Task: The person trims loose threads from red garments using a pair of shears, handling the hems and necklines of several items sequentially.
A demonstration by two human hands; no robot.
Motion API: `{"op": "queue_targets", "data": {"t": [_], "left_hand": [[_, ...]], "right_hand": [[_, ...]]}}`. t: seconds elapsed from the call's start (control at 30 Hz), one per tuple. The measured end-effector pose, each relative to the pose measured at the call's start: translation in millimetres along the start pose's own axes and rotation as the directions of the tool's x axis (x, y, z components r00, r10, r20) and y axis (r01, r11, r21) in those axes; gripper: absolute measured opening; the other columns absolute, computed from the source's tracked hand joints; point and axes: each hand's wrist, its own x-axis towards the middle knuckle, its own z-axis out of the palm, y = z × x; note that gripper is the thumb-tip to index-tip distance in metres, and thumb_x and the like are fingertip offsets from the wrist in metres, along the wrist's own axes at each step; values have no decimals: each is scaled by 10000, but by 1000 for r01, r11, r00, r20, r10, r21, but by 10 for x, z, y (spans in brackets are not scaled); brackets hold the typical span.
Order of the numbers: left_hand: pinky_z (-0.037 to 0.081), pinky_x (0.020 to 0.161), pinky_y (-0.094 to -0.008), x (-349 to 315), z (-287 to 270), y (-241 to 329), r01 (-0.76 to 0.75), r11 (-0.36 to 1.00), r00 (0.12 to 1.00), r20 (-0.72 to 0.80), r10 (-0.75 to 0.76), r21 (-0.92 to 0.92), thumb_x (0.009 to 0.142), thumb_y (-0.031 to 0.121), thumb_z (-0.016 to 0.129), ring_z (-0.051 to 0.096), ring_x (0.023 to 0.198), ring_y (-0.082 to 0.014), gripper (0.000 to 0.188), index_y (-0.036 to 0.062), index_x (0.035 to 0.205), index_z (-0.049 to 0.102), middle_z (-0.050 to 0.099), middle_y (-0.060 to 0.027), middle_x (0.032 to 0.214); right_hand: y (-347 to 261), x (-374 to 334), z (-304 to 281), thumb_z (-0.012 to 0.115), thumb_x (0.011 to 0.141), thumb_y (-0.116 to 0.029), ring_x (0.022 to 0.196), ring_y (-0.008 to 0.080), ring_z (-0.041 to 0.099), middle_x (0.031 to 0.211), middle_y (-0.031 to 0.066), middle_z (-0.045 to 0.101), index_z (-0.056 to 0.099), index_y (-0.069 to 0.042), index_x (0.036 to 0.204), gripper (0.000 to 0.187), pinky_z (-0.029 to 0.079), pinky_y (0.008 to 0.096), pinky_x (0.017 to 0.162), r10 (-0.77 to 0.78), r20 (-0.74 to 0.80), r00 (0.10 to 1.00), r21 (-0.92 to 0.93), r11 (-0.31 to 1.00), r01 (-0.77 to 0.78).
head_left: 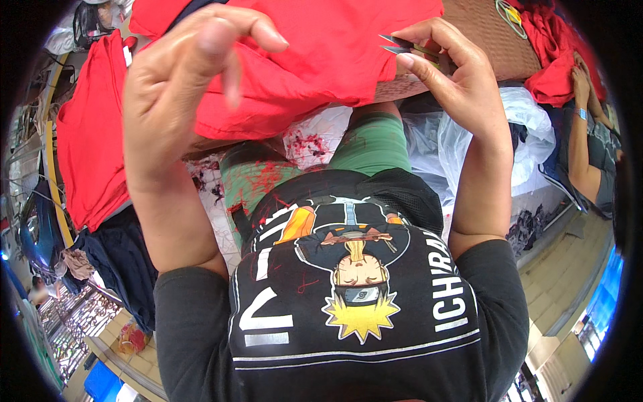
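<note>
Thread snips [396,47] are gripped in my right hand [465,87], their two dark pointed blades apart and aimed left. My left hand [177,94] is raised at the left, partly blurred, with its index finger stretched out and apart from the thumb; I see nothing in it. Red fabric [315,74] lies beyond and between both hands, its near edge hanging over my lap. The snips' blades appear over the fabric's right part, but whether they touch it I cannot tell.
A brown textured work surface [492,40] bears the fabric. More red cloth [94,127] hangs at the left above dark cloth [120,261]. Clear plastic sheeting [462,127] lies at the right. Another person's hand [581,84] rests on red cloth [549,47] at the far right.
</note>
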Motion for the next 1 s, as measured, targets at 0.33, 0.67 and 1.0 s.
{"op": "queue_targets", "data": {"t": [0.33,0.67,1.0], "left_hand": [[500,786,-304,-164,617,-608,43,814,999,-4,-50,579,777,122,714,640,887,-196,222,28,970,658,654,-98,936],[515,594,-364,-134,628,-654,268,904,963,-99,-249,332,871,180,615,668,692,-284,144,37,891,610,668,-125,728],[516,580,-381,-104,655,-649,249,883,968,-90,-233,397,870,188,613,665,677,-288,142,48,889,613,664,-116,709]], "right_hand": [[44,-1,545,665,843,-140,708,126,610,778,84,642,613,1,954,186,497,285,645,115,164,980,359,918,-168],[130,6,631,621,890,-93,836,56,570,870,6,629,609,15,969,134,464,218,764,160,376,912,556,749,-361],[75,46,617,624,886,-94,817,65,574,840,14,630,621,4,981,136,473,225,741,146,407,902,416,849,-325]]}}
